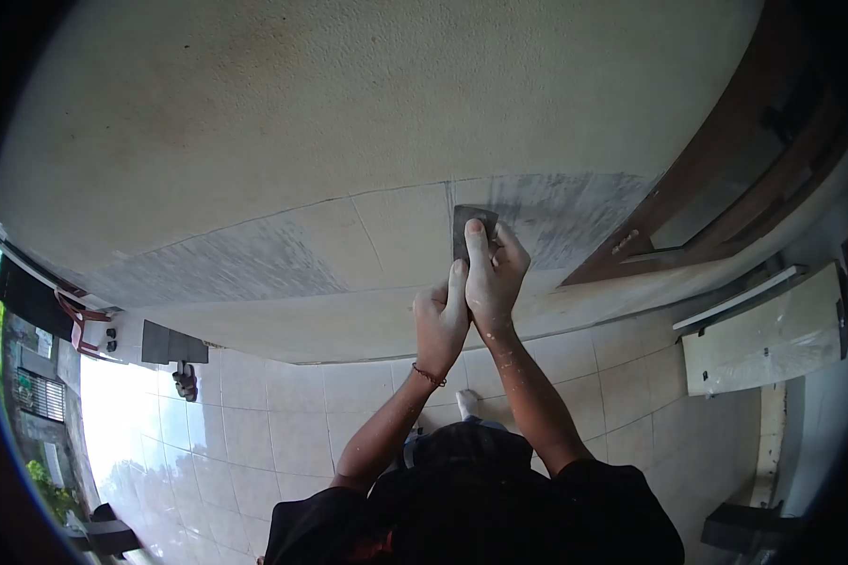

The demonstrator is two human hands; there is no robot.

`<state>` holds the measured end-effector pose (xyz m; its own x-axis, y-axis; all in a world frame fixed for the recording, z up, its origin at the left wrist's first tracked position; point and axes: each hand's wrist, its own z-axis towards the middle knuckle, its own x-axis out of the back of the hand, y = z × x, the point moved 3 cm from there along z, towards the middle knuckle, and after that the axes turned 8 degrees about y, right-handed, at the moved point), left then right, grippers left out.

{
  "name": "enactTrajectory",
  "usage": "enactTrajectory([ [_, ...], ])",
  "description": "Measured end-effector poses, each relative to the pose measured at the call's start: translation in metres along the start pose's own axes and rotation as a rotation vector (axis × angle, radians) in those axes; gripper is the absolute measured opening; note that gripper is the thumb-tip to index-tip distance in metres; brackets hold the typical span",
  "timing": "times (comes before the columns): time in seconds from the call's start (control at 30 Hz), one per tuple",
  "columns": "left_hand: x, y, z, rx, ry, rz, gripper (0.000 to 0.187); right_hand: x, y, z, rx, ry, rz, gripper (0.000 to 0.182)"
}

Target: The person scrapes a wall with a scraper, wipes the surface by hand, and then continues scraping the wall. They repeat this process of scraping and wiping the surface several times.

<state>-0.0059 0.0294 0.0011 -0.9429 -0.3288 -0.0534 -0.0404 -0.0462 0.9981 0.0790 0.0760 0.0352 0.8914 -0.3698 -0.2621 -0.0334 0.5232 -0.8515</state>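
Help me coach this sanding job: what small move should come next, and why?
Probably slide the sanding block sideways onto the unscuffed tile beside it. The right hand presses the block flat on the wall tile, the left hand backs it, and grey scuffing shows mainly to its right.

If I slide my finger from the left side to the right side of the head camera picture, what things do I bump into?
Red chair → dark shoes on the floor → left hand → right hand pressing a dark sanding block against the wall → brown window frame → white board leaning by the wall.
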Motion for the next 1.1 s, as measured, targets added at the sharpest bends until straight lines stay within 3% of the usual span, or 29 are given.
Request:
enactTrajectory([
  [0.17, 0.010, 0.031, -0.004, 0.043, -0.044, -0.022, 0.055, -0.014, -0.040, 0.003, -0.092, -0.004, 0.039, 0.034],
  [0.37, 0.005, 0.000, -0.004, 0.018, 0.021, 0.030, 0.055, -0.005, -0.003, -0.007, -0.071, 0.023, 0.048, 0.031],
  [0.47, 0.001, 0.033, 0.001, 0.048, -0.039, -0.042, 0.054, -0.012, -0.038, 0.013, -0.071, -0.010, 0.035, 0.033],
  [0.57, -0.003, 0.009, -0.002, 0.007, 0.046, -0.019, 0.054, 0.002, -0.005, 0.003, -0.056, -0.050, -0.027, 0.027],
  [0.73, -0.002, 0.022, 0.001, 0.053, 0.027, -0.089, 0.056, -0.010, -0.027, 0.012, -0.049, -0.034, 0.025, 0.035],
  [0.9, -0.002, -0.007, 0.000, -0.014, 0.081, 0.008, 0.058, -0.002, -0.007, 0.000, -0.021, 0.011, -0.011, 0.035],
  [1.0, 0.002, 0.005, -0.001, 0.040, 0.021, -0.041, 0.057, -0.006, -0.010, 0.003, -0.094, 0.011, 0.031, 0.034],
  [1.1, 0.001, 0.027, 0.002, 0.096, -0.042, -0.091, 0.057, -0.010, -0.027, 0.015, -0.031, -0.021, 0.005, 0.031],
])
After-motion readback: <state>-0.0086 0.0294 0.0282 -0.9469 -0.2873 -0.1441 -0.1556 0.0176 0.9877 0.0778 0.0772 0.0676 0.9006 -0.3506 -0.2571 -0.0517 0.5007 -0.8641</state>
